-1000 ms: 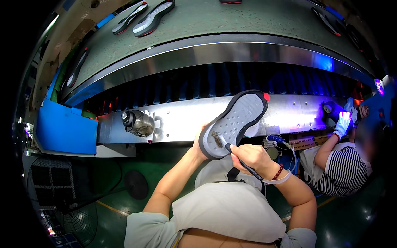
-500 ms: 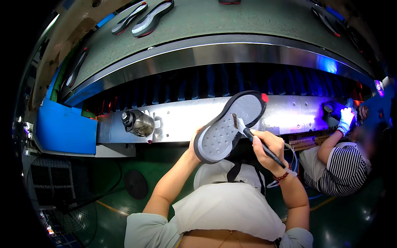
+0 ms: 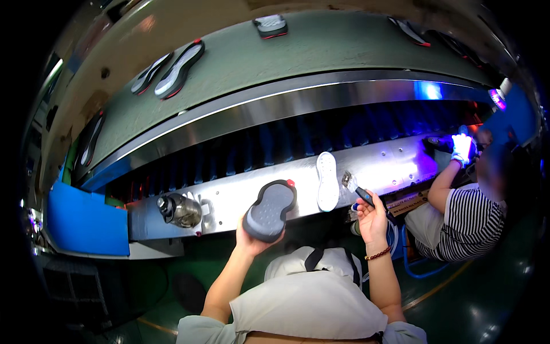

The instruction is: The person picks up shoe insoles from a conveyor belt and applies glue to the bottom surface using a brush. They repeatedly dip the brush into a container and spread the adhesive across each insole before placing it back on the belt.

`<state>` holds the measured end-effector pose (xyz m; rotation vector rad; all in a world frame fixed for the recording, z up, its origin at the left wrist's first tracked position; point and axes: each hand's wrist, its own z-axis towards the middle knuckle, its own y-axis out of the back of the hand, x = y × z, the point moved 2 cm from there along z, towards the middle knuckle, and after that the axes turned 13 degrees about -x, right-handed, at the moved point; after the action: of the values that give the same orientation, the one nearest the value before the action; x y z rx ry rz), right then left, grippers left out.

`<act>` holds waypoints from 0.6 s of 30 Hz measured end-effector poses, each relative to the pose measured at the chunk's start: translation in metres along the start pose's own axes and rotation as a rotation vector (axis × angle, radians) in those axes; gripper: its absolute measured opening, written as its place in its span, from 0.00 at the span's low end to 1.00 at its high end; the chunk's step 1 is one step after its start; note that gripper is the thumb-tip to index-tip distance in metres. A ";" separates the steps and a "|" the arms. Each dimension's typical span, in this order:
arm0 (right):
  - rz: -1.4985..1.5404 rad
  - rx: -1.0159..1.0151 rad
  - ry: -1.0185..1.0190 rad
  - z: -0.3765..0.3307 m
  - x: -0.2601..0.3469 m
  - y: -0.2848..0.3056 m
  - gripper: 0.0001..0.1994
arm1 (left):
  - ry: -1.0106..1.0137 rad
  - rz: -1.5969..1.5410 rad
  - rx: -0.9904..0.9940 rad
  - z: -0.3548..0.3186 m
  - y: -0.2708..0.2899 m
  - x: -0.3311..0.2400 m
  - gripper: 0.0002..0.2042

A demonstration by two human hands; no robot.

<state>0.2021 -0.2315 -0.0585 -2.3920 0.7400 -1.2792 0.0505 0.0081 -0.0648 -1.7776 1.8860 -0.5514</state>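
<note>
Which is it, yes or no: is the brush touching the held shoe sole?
No: the brush in the right hand is apart from the shoe sole in the left hand, a white sole-shaped piece showing between them.

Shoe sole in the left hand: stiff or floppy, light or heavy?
Probably stiff: the grey shoe sole, held at its near end by the left hand, shows no sag. Likely light, since one hand supports it.

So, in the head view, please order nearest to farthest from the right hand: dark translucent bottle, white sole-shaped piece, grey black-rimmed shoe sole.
1. White sole-shaped piece: just left.
2. Grey shoe sole: farther left, in left hand.
3. Dark bottle: far left.
</note>
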 end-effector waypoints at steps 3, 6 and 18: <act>0.033 -0.082 0.000 0.007 -0.001 0.025 0.15 | -0.002 0.247 0.083 -0.017 -0.017 -0.002 0.29; 0.051 -0.128 -0.015 0.008 -0.002 0.047 0.14 | -0.145 0.297 0.189 -0.030 -0.046 -0.008 0.22; 0.081 -0.110 -0.116 -0.008 -0.011 0.072 0.14 | -0.172 -0.319 0.434 0.073 -0.365 0.004 0.37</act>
<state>0.1699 -0.2839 -0.0983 -2.4704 0.8843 -1.0842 0.3864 -0.0197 0.0937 -1.7667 1.2570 -0.8218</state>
